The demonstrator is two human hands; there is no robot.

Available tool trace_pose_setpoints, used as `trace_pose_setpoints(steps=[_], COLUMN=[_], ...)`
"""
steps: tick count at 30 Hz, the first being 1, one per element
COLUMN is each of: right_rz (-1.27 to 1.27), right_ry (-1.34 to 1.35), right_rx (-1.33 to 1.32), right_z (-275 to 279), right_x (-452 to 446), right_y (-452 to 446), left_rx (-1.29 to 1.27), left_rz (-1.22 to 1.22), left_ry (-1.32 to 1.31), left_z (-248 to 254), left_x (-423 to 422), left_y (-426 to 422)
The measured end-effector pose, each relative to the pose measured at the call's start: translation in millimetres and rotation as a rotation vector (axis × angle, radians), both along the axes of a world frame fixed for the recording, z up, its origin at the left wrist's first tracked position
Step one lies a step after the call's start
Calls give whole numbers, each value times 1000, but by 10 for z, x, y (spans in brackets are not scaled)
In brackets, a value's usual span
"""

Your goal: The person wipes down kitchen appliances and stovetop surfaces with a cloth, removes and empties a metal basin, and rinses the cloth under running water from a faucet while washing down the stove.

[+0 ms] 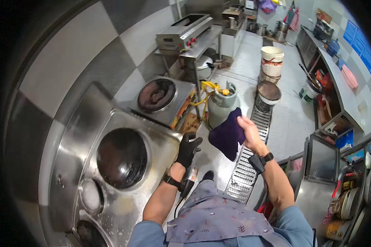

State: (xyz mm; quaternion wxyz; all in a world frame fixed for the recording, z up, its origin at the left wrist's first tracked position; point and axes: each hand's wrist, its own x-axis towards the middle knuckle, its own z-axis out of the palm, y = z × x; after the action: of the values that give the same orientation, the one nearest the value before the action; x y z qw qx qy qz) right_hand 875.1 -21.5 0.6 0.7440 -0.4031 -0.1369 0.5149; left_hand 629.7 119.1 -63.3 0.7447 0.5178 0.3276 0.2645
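Note:
A dark purple cloth (226, 135) hangs from my bare right hand (249, 132), its edge pinched between thumb and fingers. My left hand (188, 149) wears a black glove and is held beside the front edge of the steel stove counter (163, 158), to the left of the cloth. Its fingers are partly curled and apart, with nothing between them. Set into the counter is a large dark wok (122, 158), and nearer to me is a round pot (91, 196) with pale contents.
A flat burner (156, 95) stands beyond the counter, next to a gas cylinder (221, 107) with a yellow hose. Buckets (268, 96) stand by the floor drain grate (241, 175). Shelves with stacked plates (348, 203) are at the right.

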Motion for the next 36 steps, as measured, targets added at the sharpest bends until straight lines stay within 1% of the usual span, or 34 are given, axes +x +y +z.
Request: trace_pose_setpoints(steps=[1,2,3,5,7,8,9,10,12,13,14,15,16,17,19,21,22,23,24,25,26,27,28,29,30,31,32,35,36], right_rz=[-10,-2,8,109,256,318,394,431,575,658,650,736,818,809,268,-28,-57,-69,-79,-140,-29,-259,-258,-253,-249,-229,-20,377,412], right_ry=[-134,-306,-471,-865,-1367,-1457,-1536,-1649,-1641,-1652,-1659,-1546,-1426,-1425,-1212,-315,-51,24,100,213,-741,-1639,-1605,-1673,-1739,-1729,-1593,-1681,-1815], right_rx=[-51,-161,-276,-169,25,54,86,51,41,48,46,18,-11,-19,-165,-258,-195,-141,-89,111,25,-132,-42,14,73,102,34,-7,-79], right_z=[-122,-276,-333,-203,-234,-192,15,179,321,367,452,516,547,471,144,-40,-87,-328,-404,-492,-535,-222,-32,-32,-31,-21,12,38,48], right_x=[164,319,380,408,630,713,742,820,1080,1255,1480,1684,1882,2107,2619,3084,3328,3553,3738,3869,4175,4405,4606,4863,5117,5385,5636,6330,6547], right_y=[100,160,270,502,809,905,930,954,1034,1041,1055,1035,1016,1035,1185,1479,1619,1691,1789,1899,1896,1947,2121,2241,2358,2398,2411,2641,2676], left_rx=[44,-18,-23,-503,122,427,651,865,1328,1573,1699,1824,1844,1820,1774,1700,1664,1624,1588,1559,1483,1406,1178,948,463,466,376,369,-199], left_rz=[52,-40,-69,-371,-569,-595,-568,-534,-470,-424,-401,-369,-490,-486,-483,-489,-488,-487,-483,-475,-442,-408,-452,-485,-561,-532,-536,-508,-462], left_ry=[187,124,126,-147,-38,6,14,35,75,80,75,68,126,34,-146,-135,-130,-119,-104,-85,-52,-23,-62,-97,-100,-85,-189,-343,-558], left_z=[39,-47,-151,-456,-615,-668,-621,-590,-431,-257,-57,192,594,564,513,599,666,716,745,750,583,420,407,410,556,552,543,339,382], left_x=[220,375,571,1031,1592,1870,2113,2280,2629,2877,3105,3336,3482,3726,4213,4617,4830,5030,5235,5457,5704,5948,6120,6280,6410,6591,6767,7254,7393], left_y=[14,89,197,433,569,628,707,766,1032,1192,1328,1459,1530,1629,1827,1808,1791,1766,1770,1818,1929,2038,2099,2172,2241,2366,2495,2762,2804])
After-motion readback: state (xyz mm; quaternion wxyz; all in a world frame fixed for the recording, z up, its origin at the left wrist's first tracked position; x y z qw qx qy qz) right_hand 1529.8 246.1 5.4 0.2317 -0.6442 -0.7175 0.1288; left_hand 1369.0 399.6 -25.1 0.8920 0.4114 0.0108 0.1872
